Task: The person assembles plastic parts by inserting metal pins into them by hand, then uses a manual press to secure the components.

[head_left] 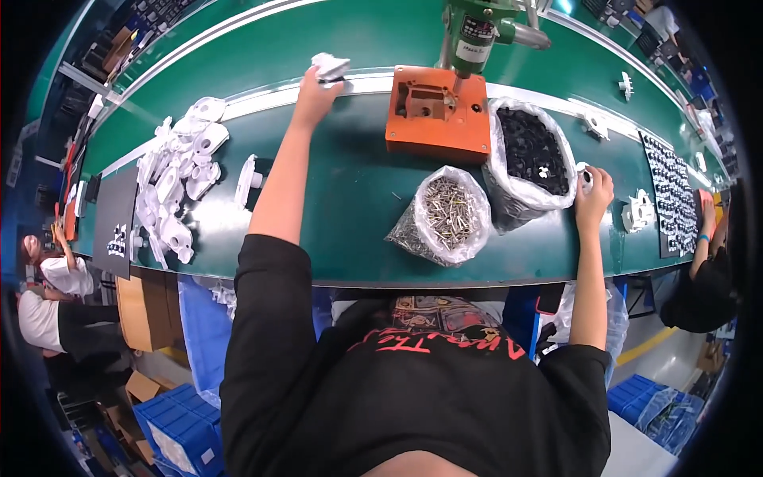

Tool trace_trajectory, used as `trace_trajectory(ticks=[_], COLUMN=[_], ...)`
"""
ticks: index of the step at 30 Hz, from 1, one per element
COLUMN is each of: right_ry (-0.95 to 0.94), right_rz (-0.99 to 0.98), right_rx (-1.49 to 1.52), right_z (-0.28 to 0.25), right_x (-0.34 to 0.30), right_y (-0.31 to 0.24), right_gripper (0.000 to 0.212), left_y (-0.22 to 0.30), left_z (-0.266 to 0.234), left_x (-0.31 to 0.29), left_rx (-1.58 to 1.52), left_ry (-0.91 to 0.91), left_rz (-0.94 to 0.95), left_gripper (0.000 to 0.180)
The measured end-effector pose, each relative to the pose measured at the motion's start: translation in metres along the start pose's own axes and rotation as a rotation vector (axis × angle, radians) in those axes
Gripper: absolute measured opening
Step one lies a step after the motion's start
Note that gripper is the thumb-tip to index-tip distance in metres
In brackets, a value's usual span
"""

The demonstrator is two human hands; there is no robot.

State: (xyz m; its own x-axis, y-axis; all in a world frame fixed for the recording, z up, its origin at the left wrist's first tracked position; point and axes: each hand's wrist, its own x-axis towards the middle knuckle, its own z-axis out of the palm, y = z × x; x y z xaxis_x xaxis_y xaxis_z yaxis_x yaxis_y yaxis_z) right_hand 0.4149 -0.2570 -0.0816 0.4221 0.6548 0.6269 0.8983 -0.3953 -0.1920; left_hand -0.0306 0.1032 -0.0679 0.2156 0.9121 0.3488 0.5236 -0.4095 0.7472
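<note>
White part (331, 67) in left hand (319, 97) (small part (586, 180) in right hand (595, 200)).

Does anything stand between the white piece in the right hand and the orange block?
Yes: the plastic bag of black pieces stands between the white piece in the right hand and the orange block, its open mouth facing up.

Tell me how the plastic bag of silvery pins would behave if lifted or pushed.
The plastic bag would probably sag and crumple, as its wall looks thin and wrinkled. It is likely heavy for its size, packed with metallic-looking pins. Its wide-open mouth suggests some could spill if it tipped.
</note>
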Motion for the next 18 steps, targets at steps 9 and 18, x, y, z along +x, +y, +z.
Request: trace_trajectory(ticks=[9, 18], right_ry=[-0.058, -0.22], right_rz=[0.193, 0.239], right_rx=[-0.147, -0.073], right_z=[0.007, -0.012], right_x=[-0.012, -0.013], right_y=[0.004, 0.0], right_gripper=[0.044, 0.031], left_y=[0.015, -0.02], left_z=[-0.153, -0.161], left_x=[-0.078, -0.157], left_rx=[0.588, 0.472], left_ry=[-0.183, -0.222], left_rz=[-0.153, -0.148], left_gripper=[0.074, 0.059])
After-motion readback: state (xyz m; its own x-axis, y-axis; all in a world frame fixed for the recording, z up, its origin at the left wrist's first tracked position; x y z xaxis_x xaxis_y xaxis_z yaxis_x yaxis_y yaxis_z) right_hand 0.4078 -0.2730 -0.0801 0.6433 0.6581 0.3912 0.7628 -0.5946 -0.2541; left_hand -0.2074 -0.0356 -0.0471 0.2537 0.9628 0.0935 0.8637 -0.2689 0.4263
